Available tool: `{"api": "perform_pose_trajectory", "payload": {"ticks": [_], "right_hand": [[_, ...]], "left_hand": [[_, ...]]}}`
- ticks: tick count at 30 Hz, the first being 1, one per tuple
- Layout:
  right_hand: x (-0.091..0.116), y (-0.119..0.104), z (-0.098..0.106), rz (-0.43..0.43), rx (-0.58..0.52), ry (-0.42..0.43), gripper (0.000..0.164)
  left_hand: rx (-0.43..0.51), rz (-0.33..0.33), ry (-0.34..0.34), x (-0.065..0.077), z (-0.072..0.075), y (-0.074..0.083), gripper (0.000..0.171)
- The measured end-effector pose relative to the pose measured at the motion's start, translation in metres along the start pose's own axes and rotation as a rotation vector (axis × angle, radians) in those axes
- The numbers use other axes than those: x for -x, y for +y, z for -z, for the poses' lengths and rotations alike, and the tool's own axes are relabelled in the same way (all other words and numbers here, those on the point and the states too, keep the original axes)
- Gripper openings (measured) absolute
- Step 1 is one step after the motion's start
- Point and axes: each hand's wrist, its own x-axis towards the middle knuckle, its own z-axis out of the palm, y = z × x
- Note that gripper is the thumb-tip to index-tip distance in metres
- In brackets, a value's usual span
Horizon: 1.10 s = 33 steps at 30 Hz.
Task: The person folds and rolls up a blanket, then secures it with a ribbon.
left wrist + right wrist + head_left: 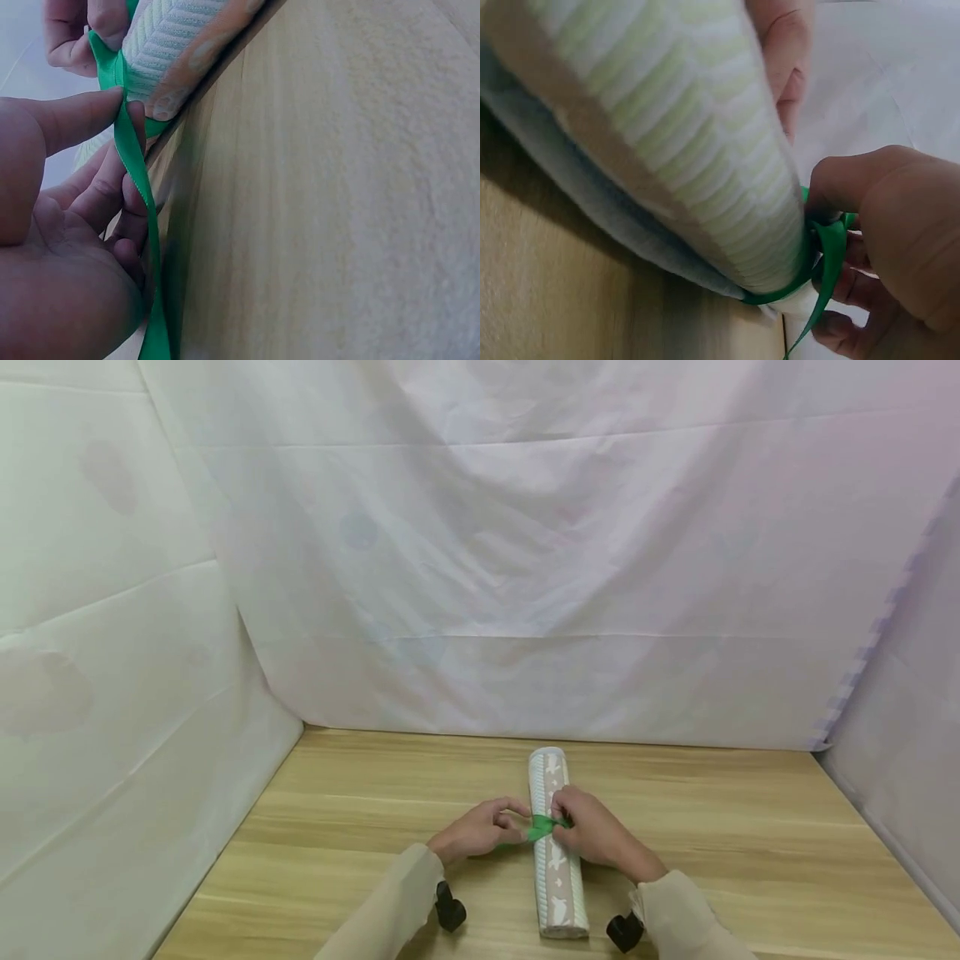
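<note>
A rolled towel [558, 885] with pale ribbed bands and white figures on a beige stripe lies lengthwise on the wooden table. Around its middle runs a green ribbon [539, 829]. On the left side my left hand [480, 830] pinches the ribbon between thumb and forefinger; in the left wrist view a long ribbon tail [152, 225] hangs down past the palm. My right hand [596, 828] is over the towel's right side, pinching the ribbon close to the roll. In the right wrist view a ribbon loop and loose end [830, 259] show beside those fingers [840, 180].
The wooden table [360, 793] reaches back to a hanging white cloth [480, 568]. More white cloth stands along the left [112, 693] and right sides. A black wrist mount [448, 907] is on the left cuff, another [625, 932] on the right.
</note>
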Motion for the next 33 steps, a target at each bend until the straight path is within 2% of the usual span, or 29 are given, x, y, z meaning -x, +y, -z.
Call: {"api": "perform_pose_trajectory", "payload": {"ticks": [3, 7, 10, 14, 19, 22, 24, 28, 33], "right_hand": [[0.000, -0.001, 0.000, 0.066, 0.129, 0.009, 0.027], [0.000, -0.001, 0.000, 0.230, 0.380, 0.045, 0.027], [-0.001, 0.000, 0.000, 0.345, 0.542, 0.079, 0.021], [-0.003, 0.002, -0.002, 0.431, 0.684, 0.123, 0.016], [-0.007, 0.006, -0.006, 0.483, 0.781, 0.200, 0.020], [-0.007, 0.006, -0.008, 0.480, 0.797, 0.228, 0.022], [-0.006, 0.004, -0.008, 0.446, 0.776, 0.220, 0.022], [-0.002, -0.001, -0.009, 0.352, 0.609, 0.194, 0.019], [0.003, -0.004, -0.007, 0.298, 0.395, 0.185, 0.017]], "left_hand": [[0.007, 0.002, -0.002, -0.001, -0.001, -0.001, 0.031], [0.013, -0.008, -0.002, -0.001, -0.001, -0.001, 0.030], [0.005, -0.015, 0.000, -0.001, -0.002, 0.000, 0.029], [0.001, -0.011, 0.003, -0.001, -0.002, 0.000, 0.028], [0.006, 0.002, -0.004, 0.000, -0.003, 0.000, 0.026], [0.015, 0.002, -0.013, -0.001, -0.002, 0.000, 0.027], [0.024, -0.001, -0.019, -0.001, -0.002, 0.000, 0.027], [0.025, -0.005, -0.023, -0.001, -0.001, -0.001, 0.027], [0.025, -0.009, -0.033, -0.002, 0.001, -0.003, 0.027]]}}
